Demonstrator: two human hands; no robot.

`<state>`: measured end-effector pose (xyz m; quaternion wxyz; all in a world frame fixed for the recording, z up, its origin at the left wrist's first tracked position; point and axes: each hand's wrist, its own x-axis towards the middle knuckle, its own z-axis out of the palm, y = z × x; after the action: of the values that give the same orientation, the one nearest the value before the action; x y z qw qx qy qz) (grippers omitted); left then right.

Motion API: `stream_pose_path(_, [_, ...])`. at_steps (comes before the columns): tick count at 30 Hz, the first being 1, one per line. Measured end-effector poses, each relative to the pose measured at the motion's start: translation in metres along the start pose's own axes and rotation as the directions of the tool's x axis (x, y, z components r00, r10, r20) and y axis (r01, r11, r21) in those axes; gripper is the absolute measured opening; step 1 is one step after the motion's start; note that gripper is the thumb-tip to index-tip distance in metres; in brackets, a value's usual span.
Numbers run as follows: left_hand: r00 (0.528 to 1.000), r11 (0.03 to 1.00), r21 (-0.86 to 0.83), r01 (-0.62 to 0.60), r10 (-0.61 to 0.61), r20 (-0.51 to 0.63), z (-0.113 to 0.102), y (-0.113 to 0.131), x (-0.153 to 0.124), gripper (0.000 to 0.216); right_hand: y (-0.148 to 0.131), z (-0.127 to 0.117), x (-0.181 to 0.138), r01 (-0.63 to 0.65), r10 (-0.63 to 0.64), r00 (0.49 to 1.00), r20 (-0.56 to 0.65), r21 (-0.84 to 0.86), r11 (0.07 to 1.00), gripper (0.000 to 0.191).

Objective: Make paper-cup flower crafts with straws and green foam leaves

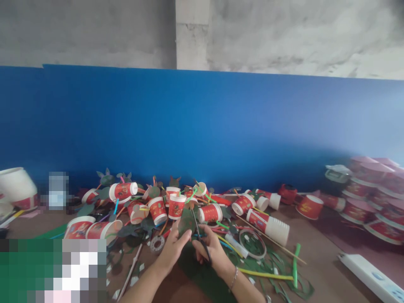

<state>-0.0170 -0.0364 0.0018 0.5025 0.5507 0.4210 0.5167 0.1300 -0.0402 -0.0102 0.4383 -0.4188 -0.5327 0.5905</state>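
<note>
Bare forearms [147, 278] nearest; beyond them, centre, my left hand [172, 248] pinches a dark green flat sheet piece [185, 223], my right hand [216, 252] grips black-handled metal scissors [206, 250]. They're near my left thumb: a slip could nick it; loose pinching could skew cuts.

Light from right, blurry right edge

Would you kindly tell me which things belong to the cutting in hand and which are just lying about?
In use:
- green sheet, in the left hand
- black-handled scissors, in the right hand

Seemingly lying about:
- white power strip
- wooden stick
</note>
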Motion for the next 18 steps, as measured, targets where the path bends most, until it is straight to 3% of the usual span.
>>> stream_pose_path(10, [0.997, 0.997, -0.007, 0.072, -0.072, -0.032, -0.0037, 0.0052, 0.0004, 0.028, -0.0007, -0.0039, 0.0012, -0.008, 0.01, 0.999, 0.032, -0.057, 0.998, 0.061])
stream_pose_path(18, [0.991, 0.996, 0.063, -0.058, 0.065, -0.118, 0.0007, -0.0003, 0.002, 0.031, 0.0015, -0.0038, 0.0034, -0.001, 0.003, 1.0, 0.03, -0.041, 0.999, 0.063])
